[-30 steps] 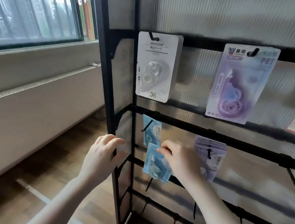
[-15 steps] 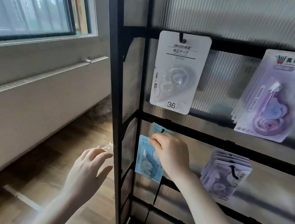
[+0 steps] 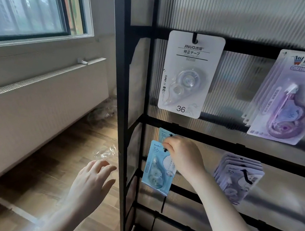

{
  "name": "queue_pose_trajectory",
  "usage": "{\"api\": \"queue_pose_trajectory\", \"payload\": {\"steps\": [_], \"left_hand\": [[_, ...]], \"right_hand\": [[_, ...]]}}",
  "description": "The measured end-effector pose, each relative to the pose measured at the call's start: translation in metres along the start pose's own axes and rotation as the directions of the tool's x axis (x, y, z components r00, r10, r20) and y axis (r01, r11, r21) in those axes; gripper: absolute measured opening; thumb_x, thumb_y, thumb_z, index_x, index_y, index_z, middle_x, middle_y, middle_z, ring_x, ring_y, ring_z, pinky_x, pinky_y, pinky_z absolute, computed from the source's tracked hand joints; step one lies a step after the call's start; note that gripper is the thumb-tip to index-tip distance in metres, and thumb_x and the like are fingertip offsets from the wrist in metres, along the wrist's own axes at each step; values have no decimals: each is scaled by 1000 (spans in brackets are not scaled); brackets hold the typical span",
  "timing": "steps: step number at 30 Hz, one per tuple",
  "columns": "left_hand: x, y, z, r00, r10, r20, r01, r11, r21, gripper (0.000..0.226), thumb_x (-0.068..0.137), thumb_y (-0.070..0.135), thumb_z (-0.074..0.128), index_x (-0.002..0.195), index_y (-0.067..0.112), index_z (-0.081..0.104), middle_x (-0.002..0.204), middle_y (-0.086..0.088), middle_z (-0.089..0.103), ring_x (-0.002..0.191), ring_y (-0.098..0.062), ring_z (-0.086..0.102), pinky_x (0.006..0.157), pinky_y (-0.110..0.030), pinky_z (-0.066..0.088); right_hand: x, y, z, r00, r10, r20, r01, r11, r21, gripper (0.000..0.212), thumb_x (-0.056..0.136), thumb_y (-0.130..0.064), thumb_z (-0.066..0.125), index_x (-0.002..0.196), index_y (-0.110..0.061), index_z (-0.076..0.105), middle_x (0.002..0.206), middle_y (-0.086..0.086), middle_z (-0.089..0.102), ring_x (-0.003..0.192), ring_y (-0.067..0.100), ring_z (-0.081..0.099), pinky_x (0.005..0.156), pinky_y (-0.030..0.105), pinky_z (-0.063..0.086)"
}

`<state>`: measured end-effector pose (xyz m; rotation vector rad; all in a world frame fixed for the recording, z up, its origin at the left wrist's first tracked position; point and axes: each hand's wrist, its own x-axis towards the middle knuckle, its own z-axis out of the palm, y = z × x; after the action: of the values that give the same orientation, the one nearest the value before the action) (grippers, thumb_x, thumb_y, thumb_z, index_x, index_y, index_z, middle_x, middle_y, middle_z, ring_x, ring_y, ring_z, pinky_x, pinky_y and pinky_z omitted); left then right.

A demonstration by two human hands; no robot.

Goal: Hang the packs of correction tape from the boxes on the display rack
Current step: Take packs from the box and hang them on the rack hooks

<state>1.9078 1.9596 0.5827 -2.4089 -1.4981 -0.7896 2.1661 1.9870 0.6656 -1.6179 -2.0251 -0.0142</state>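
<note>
Reaching forward at the lower edge of the view, the left hand (image 3: 90,182) hangs in the air just left of the black display rack (image 3: 121,92), its fingers loosely spread and holding nothing. Past it, the right hand (image 3: 185,157) is raised to the rack's second row, thumb and fingers pinching the top edge of a blue pack of correction tape (image 3: 156,170) close to its hanging hole. That pack hangs down from the pinch, slightly tilted, in front of the left-hand hook of the row; whether the hook has entered the hole cannot be told. Just behind and above it, another blue pack (image 3: 164,135) hangs on the same hook, mostly hidden. To the right on this row, well apart, a bunch of purple packs (image 3: 235,181) sits on its own hook. Higher up, a white pack (image 3: 189,74) marked 36 hangs on the top row, with a stack of larger purple packs (image 3: 290,97) to its right. Farther off on the left, crumpled clear plastic wrap (image 3: 105,152) lies on the wooden floor (image 3: 57,161) below a window (image 3: 33,3).
</note>
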Motion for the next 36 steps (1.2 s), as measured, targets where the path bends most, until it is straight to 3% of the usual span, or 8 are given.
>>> {"api": "queue_pose_trajectory", "payload": {"steps": [3,9,13,17,23,27,32,36], "left_hand": [[0,0,4,1000,3,4,-3,1000,-9,25,74,30,66,97,20,64,93,3,60,85,-18,55,65,-33,55],[5,7,6,999,22,34,-21,1000,-13,31,79,41,46,97,22,63,93,5,60,87,-15,53,64,-31,53],[9,14,9,999,14,36,-12,999,-34,26,72,27,77,95,20,66,93,3,62,84,-19,59,63,-32,53],[13,21,10,998,47,39,-47,999,-13,32,80,41,45,96,22,65,94,5,60,88,-14,52,63,-31,53],[16,32,16,997,61,57,-60,998,-25,32,77,39,49,98,20,64,94,5,60,88,-13,50,64,-31,53],[13,42,22,996,43,82,-39,998,-46,28,73,27,73,99,20,64,95,5,61,87,-17,57,65,-31,54],[13,67,23,994,79,79,-77,997,-22,39,78,42,42,100,19,65,97,5,63,93,-11,49,68,-29,53],[10,96,22,990,79,115,-77,997,-25,39,77,42,46,101,18,64,98,4,64,92,-16,57,70,-30,54]], "right_hand": [[5,2,4,999,-47,1,47,990,-130,12,86,-4,55,87,-8,67,85,5,66,79,26,61,62,32,47],[10,5,10,988,-60,-143,27,975,-219,10,71,-2,73,68,-6,64,66,7,58,59,26,56,42,25,32],[13,11,15,987,-38,-154,4,976,-219,8,73,-3,72,74,-8,66,74,7,59,61,24,57,43,29,43],[13,16,17,984,-61,-166,16,967,-256,19,66,-5,80,80,-10,68,73,5,61,56,20,57,43,26,40],[-14,24,5,949,-73,-306,5,976,-218,36,71,-12,77,104,-6,65,79,7,65,61,22,60,48,28,48],[-45,38,8,952,-60,-301,5,983,-182,38,74,-12,73,110,-7,60,90,7,64,72,23,62,57,31,53],[-87,59,11,967,-17,-255,-27,985,-168,34,80,-17,65,113,-8,60,91,6,63,74,21,63,56,32,55],[-123,75,9,983,22,-180,-49,988,-148,29,83,-20,54,110,-11,60,97,4,63,78,18,64,59,29,56]]}}
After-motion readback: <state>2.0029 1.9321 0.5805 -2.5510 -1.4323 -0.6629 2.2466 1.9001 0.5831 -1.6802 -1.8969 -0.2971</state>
